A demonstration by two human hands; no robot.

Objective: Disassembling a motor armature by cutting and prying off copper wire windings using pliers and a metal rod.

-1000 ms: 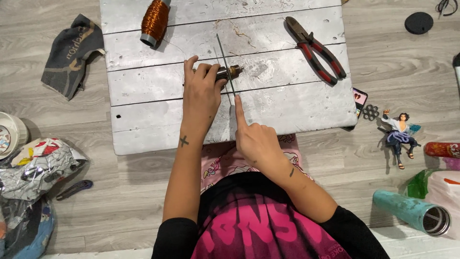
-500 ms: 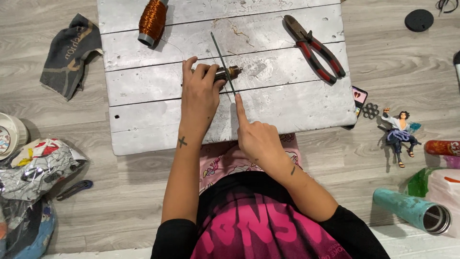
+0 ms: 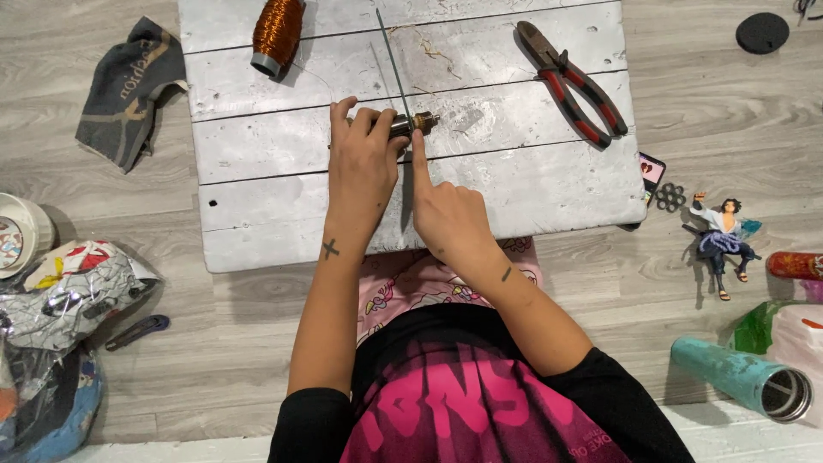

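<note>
Left hand [image 3: 364, 167] fingers clamp coil [image 3: 410, 125] on board [image 3: 257, 154]; right hand [image 3: 446, 214] index presses rod [image 3: 393, 56]. Winding small; spool [image 3: 276, 33] mostly full, pliers [image 3: 573, 81] untouched.

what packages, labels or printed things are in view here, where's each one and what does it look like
Crinkled foil bag: floor, far left; silver with red, yellow and white print.
Round tub: left edge, above the bag; white, printed lid.
Printed card: under the white board's right edge; dark with pink.
Red can: right edge, lying down; printed label.
Grey cloth: upper left; pale lettering.
No screens or signs.
</note>
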